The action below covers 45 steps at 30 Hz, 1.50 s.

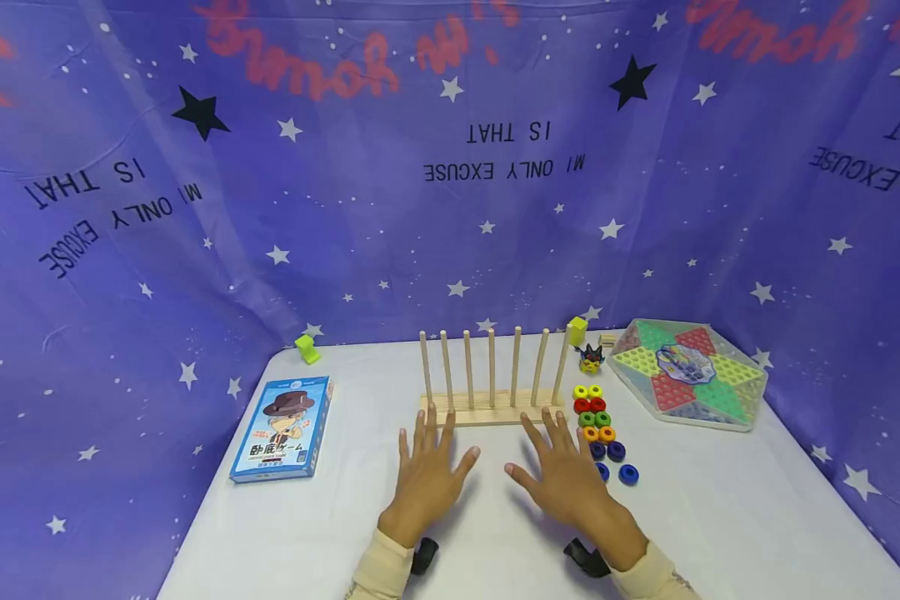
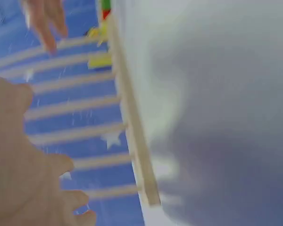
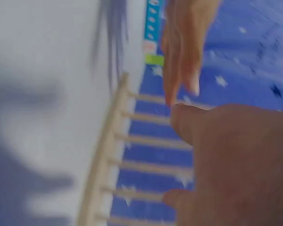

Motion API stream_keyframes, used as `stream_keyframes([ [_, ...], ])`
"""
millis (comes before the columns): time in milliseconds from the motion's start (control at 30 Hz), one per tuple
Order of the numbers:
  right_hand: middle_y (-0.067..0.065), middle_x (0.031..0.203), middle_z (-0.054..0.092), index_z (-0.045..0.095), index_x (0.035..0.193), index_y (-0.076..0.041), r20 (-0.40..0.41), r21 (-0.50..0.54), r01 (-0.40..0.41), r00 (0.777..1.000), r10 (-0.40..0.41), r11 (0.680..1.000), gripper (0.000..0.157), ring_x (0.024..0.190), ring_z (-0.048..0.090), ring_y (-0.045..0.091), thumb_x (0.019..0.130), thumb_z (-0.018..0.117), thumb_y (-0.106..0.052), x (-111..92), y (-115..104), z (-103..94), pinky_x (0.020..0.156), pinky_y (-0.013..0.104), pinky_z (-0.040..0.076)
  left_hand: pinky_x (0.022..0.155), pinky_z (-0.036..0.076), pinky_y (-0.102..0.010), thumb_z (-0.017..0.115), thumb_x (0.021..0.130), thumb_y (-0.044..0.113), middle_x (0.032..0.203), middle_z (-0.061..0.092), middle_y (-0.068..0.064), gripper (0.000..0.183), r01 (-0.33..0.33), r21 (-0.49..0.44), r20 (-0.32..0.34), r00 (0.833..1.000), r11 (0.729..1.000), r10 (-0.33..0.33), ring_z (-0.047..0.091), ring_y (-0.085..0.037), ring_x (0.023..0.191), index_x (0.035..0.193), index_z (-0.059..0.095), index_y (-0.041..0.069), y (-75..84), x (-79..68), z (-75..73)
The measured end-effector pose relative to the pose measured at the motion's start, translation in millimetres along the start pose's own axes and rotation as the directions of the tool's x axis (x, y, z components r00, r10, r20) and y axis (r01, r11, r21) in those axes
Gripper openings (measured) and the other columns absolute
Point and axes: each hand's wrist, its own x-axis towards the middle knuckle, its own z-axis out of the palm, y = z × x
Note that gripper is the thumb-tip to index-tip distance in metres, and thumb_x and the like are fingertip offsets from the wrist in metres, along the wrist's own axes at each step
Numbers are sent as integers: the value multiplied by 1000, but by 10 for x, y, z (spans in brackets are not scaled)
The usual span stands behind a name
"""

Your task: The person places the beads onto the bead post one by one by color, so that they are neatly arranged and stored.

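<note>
Both hands hover side by side over the white table, fingers spread and holding nothing. The left hand [image 1: 429, 479] has its fingertips near the left end of a wooden peg rack [image 1: 487, 414], which carries a row of several upright bare pegs. Close to the rack's right end is the right hand [image 1: 566, 479]. Beside it lie paired small rings: yellow rings [image 1: 588, 392], red rings [image 1: 589, 406], green rings [image 1: 594, 419], orange rings [image 1: 607, 434], dark navy rings [image 1: 616, 452] and blue rings [image 1: 628, 474]. The right hand partly covers some of them. Both wrist views are blurred.
A blue box with a cartoon figure [image 1: 283, 429] lies at left, with a lime block [image 1: 307, 349] behind it. At back right are another lime block [image 1: 577, 331], a small dark-and-yellow figurine [image 1: 591, 358] and a hexagonal game board [image 1: 686, 371]. A purple star-printed cloth [image 1: 390, 208] hangs behind.
</note>
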Motion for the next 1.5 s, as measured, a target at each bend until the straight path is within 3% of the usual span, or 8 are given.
stream_keyframes([
  [167,22,147,30,27,151,-13,-9,255,-110,993,117,961,77,130,35,43,93,42,-62,48,432,-441,98,61,33,98,32,-59,41,101,42,146,30,-23,59,136,-330,-61,984,934,-165,35,-38,129,150,30,12,-399,302,-282],
  [367,18,107,55,32,140,-1,141,487,-361,931,337,795,58,82,61,28,98,49,-38,-165,1079,-610,60,36,50,71,45,-34,47,98,10,131,40,-19,48,142,-563,18,987,814,-160,48,-21,89,145,35,8,-875,603,-112],
  [633,9,65,59,38,131,-2,400,527,-561,826,397,638,55,44,51,17,90,64,-28,-527,1294,-59,42,30,42,72,42,-32,54,95,6,130,40,-13,48,129,-549,100,991,825,-88,46,-18,88,142,42,3,-964,528,166],
  [900,7,62,59,41,125,1,329,503,-553,833,445,664,47,45,54,18,91,61,-25,-535,1242,-111,44,31,45,101,36,-47,50,96,4,142,41,-13,48,76,-540,96,995,838,-29,45,-30,123,143,39,1,-879,555,161],
  [1100,11,73,61,41,132,-5,121,575,-328,940,318,750,58,47,55,23,92,60,-43,-13,736,-908,43,34,45,105,33,-46,50,96,5,142,41,-11,48,94,-548,95,994,831,-50,41,-29,129,143,39,2,-843,589,180],
  [1200,12,77,62,46,131,-14,48,656,-147,987,153,740,53,45,54,26,91,61,-44,429,187,-1267,40,35,44,106,32,-47,50,96,5,143,40,-12,48,79,-542,81,996,837,-42,38,-30,132,143,39,1,-846,634,180],
  [1333,10,80,66,52,127,-16,65,744,-17,997,-46,668,39,47,57,28,93,63,-28,1012,-602,-1441,38,35,44,106,31,-48,50,96,4,143,41,-13,47,89,-539,81,995,838,-53,37,-32,133,142,39,1,-868,646,182],
  [1500,6,79,69,54,123,-12,150,764,-16,977,-154,645,33,57,62,38,93,63,-21,1573,-1131,-1164,40,31,45,104,33,-49,51,96,3,142,42,-14,46,97,-541,74,995,836,-68,39,-34,131,141,41,2,-900,606,211],
])
